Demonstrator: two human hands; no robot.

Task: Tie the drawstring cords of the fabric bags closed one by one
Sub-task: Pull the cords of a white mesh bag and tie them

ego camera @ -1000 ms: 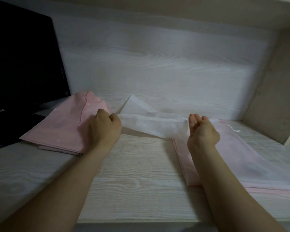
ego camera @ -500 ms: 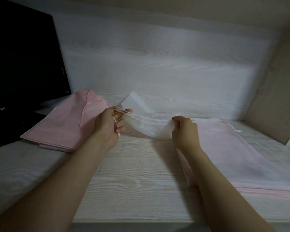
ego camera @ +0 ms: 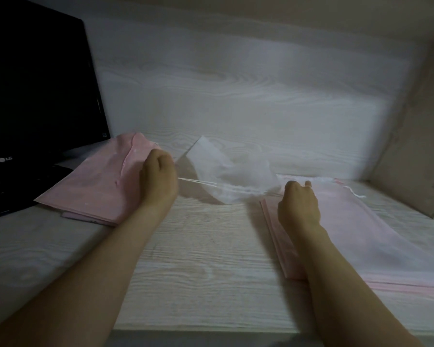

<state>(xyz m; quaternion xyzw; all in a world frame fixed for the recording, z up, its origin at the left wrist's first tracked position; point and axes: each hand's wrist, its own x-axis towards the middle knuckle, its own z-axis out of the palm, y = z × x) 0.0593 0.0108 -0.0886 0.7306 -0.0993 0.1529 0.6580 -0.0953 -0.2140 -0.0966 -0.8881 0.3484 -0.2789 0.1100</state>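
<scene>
- While the left hand (ego camera: 158, 179) had a thin white drawstring cord (ego camera: 197, 182) pulled taut out to the left, the right hand (ego camera: 298, 205) held the opposite side of the mouth of a sheer white fabric drawstring bag (ego camera: 233, 171).
- Left fingers: curled, seen from the back. The cord ran straight into the fist, so I read that as gripping it.
- Right fingers (ego camera: 308, 184): curled at the gathered hem. Fabric, the other cord end, or both: could not tell.
- Bag location: slung between the two hands over the pale wood-grain bench (ego camera: 198, 259), mouth bunched, far corner up towards the back wall. Whether its low point touched the bench was unclear.
- Step, my read: cinching the mouth shut. No knot was visible yet.
- Next move probably called for bringing both cord ends together, crossing and looping them, with tension kept so the gather did not slacken.
- A folded pink fabric stack (ego camera: 98, 189) lay just beside the left hand. A second pink-and-white stack (ego camera: 373, 229) lay under the right forearm, with a loose white cord end (ego camera: 356, 194) on top.
- A black flat monitor (ego camera: 35, 101) stood far left.
</scene>
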